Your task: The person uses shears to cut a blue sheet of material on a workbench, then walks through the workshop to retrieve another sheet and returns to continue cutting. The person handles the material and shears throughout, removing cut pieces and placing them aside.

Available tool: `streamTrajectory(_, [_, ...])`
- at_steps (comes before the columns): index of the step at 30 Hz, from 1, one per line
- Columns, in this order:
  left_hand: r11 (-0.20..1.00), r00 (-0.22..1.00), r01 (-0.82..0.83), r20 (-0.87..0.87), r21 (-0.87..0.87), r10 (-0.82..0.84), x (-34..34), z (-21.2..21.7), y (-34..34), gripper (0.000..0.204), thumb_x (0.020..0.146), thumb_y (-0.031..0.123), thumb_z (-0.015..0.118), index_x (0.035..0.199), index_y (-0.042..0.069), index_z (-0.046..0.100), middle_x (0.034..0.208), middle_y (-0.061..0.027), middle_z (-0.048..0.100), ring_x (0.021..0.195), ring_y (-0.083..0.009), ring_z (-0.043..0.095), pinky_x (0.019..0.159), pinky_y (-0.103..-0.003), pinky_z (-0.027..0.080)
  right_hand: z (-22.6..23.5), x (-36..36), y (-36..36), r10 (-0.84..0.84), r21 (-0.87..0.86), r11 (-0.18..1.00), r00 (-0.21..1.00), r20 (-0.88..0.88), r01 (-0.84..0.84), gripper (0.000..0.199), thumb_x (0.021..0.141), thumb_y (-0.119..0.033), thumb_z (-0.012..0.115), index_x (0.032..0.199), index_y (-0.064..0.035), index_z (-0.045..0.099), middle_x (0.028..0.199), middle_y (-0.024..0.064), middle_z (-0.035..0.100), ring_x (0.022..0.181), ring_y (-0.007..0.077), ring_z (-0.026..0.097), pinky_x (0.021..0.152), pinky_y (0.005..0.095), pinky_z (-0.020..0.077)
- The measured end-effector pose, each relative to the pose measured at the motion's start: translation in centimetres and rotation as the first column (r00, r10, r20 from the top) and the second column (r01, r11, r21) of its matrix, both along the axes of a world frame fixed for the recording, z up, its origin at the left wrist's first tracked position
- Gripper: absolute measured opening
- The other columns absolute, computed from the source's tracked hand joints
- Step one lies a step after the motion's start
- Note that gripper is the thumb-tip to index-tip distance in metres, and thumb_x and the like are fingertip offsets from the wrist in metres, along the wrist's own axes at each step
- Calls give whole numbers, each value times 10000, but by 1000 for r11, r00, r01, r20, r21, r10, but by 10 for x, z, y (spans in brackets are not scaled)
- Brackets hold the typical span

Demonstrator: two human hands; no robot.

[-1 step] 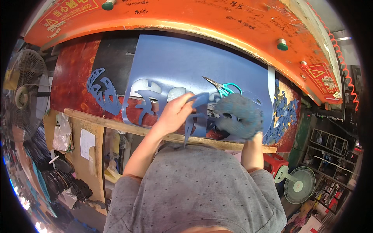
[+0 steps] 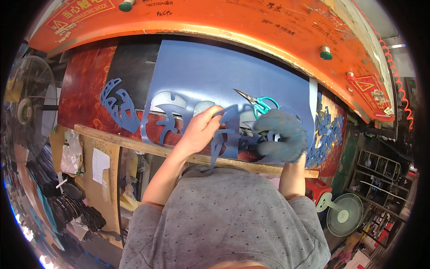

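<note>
A large blue sheet (image 2: 224, 76) lies on the dark red worktop (image 2: 85, 94), with shapes cut out of its near edge. My bare left hand (image 2: 201, 130) pinches a narrow blue cut-out strip (image 2: 219, 139) that curls up and hangs over the wooden front rail. My right hand (image 2: 280, 141), in a grey-blue glove, is closed on the sheet's near edge just right of the strip. Scissors with teal handles (image 2: 257, 104) rest on the sheet right behind my right hand.
A loose blue cut-out piece (image 2: 118, 107) lies at the left, and blue scraps (image 2: 329, 130) are piled at the right. An orange machine housing (image 2: 224, 22) overhangs the far side. Fans stand at the left (image 2: 29, 110) and lower right (image 2: 345, 215).
</note>
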State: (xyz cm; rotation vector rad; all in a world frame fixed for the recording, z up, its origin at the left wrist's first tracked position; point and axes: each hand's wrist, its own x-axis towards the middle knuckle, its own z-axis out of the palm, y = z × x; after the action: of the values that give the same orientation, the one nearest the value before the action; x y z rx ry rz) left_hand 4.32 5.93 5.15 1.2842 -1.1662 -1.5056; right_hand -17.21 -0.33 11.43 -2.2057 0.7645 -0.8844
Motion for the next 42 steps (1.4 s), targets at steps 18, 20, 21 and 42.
streamTrajectory(18, [979, 892, -193, -402, 72, 206, -5, 9, -8, 215, 927, 280, 555, 988, 74, 562, 712, 56, 482, 587, -32, 460, 497, -191, 366, -71, -17, -13, -365, -251, 931, 731, -577, 266, 303, 700, -262, 670, 934, -76, 617, 960, 140, 608, 868, 337, 582, 736, 455, 462])
streamTrajectory(20, [976, 908, -199, -358, 85, 217, -3, 6, -12, 220, 927, 288, 556, 968, 73, 571, 690, 52, 496, 591, -25, 462, 501, -182, 367, -72, -18, -19, -366, -289, 926, 761, -535, 242, 313, 711, -268, 668, 955, -78, 614, 939, 148, 613, 823, 335, 592, 712, 452, 467])
streamTrajectory(21, [975, 919, -204, -326, 86, 221, -2, 5, -14, 223, 925, 291, 558, 964, 72, 573, 683, 51, 496, 588, -24, 461, 500, -182, 367, -74, -19, -22, -363, -288, 927, 763, -535, 239, 319, 717, -272, 667, 965, -79, 612, 928, 152, 615, 801, 335, 597, 700, 451, 470])
streamTrajectory(42, [982, 947, -146, -268, 121, 174, -12, 14, -34, 216, 907, 303, 566, 864, 93, 596, 730, 66, 506, 673, -21, 472, 582, -189, 389, -37, -27, 64, -336, 917, 399, 929, 158, -11, 335, 827, -10, 616, 1152, -42, 543, 905, 84, 628, 726, 153, 598, 605, 250, 490])
